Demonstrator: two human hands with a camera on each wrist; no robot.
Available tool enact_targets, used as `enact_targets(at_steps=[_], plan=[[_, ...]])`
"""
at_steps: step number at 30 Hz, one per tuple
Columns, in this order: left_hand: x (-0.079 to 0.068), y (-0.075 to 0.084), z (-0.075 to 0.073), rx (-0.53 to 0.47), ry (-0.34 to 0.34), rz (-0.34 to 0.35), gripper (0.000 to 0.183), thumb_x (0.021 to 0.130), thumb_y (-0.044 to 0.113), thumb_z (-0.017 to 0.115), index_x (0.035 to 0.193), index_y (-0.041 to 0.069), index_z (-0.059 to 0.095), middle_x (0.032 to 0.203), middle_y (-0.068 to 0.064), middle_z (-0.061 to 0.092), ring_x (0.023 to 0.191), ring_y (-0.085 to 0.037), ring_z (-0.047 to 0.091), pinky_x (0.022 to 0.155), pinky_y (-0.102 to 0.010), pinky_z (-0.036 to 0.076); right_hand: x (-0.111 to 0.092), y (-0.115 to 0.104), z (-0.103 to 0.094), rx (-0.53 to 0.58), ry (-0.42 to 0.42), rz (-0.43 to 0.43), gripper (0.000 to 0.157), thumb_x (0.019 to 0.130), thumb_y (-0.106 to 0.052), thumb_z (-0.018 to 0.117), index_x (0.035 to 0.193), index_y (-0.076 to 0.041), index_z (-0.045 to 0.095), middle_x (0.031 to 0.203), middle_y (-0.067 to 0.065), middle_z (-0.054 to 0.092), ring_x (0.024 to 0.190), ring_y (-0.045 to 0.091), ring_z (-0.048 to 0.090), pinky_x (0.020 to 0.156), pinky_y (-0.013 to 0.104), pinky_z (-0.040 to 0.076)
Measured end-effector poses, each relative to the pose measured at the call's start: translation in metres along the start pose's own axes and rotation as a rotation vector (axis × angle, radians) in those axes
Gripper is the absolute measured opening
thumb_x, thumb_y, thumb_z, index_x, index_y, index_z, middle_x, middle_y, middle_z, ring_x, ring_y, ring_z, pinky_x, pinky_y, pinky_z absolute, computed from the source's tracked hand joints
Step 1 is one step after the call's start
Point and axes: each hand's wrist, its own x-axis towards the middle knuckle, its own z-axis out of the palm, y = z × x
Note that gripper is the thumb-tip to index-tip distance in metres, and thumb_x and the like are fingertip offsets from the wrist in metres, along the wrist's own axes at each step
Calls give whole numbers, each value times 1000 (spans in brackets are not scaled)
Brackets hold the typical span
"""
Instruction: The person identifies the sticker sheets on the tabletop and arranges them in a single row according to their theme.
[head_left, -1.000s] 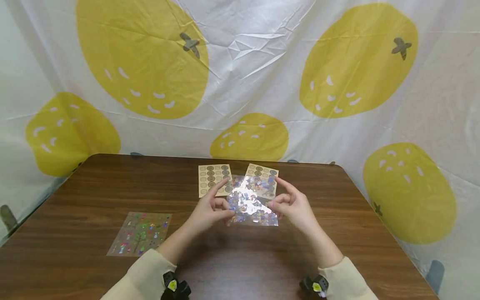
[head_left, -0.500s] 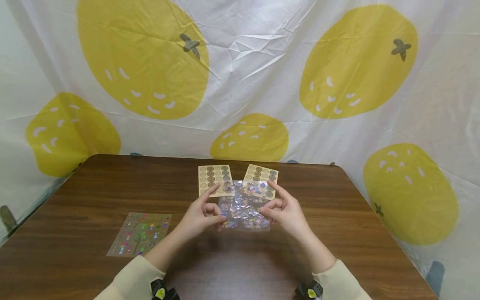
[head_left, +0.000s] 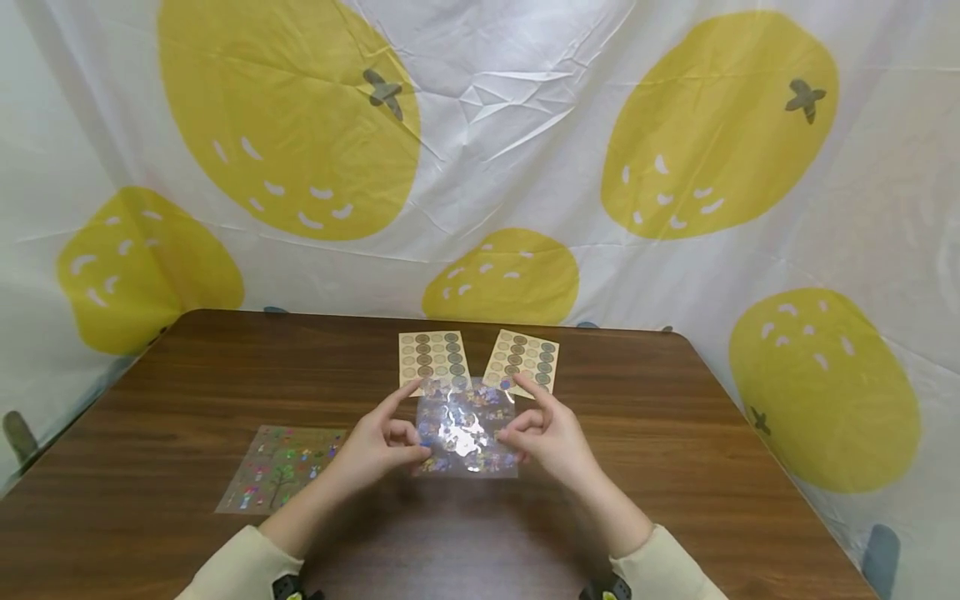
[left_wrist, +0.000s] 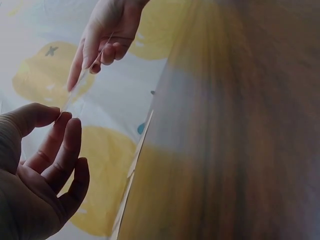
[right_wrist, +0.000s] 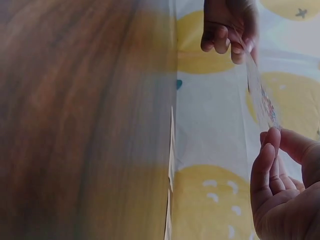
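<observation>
A clear sticker sheet [head_left: 487,417] with small colourful figures hangs above the table between both hands, glare across its middle. My left hand [head_left: 382,437] pinches its left edge between thumb and fingers, index finger stretched along the side. On the opposite edge my right hand [head_left: 551,433] pinches the sheet in the same manner. Seen nearly edge-on in the right wrist view, the sheet [right_wrist: 261,97] spans from one hand to the other. Behind it, two cream sheets of round stickers lie on the table, the left one [head_left: 431,346] and the right one [head_left: 528,354], their lower parts overlapped by the clear sheet.
Another clear sticker sheet [head_left: 281,467], showing a tree and small figures, lies on the brown wooden table [head_left: 675,467] at the left, partly behind the left forearm. A white curtain [head_left: 510,167] printed with yellow fruit hangs behind the table's far edge.
Both hands have moved left and slightly nearer the body, carrying the clear sticker sheet between them. More of the right cream sheet shows now, and the left forearm covers part of the sheet at left.
</observation>
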Motion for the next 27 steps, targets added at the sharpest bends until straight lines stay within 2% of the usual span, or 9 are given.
enact_targets(at_steps=[7, 16, 27], plan=[[-8, -15, -12, 27, -5, -32, 87, 75, 0, 70, 143, 18, 19, 66, -17, 59, 54, -28, 59, 58, -41, 51, -1, 1, 11, 4, -49, 3, 81, 72, 3, 70, 141, -17, 29, 77, 20, 63, 51, 19, 57, 49, 42, 50], [-21, -13, -22, 66, -16, -35, 86, 75, 2, 70, 143, 13, 18, 67, -17, 60, 54, -27, 59, 56, -39, 51, -6, -21, 26, -1, -80, 26, 80, 72, 7, 68, 140, -8, 28, 76, 22, 62, 52, 20, 58, 50, 38, 51], [-32, -17, -38, 113, -9, -102, 88, 75, 0, 69, 143, 6, 12, 67, -17, 61, 52, -28, 58, 53, -39, 51, -1, -18, 43, -57, -124, 20, 80, 72, 4, 70, 140, -9, 30, 75, 18, 64, 50, 17, 55, 44, 29, 47]])
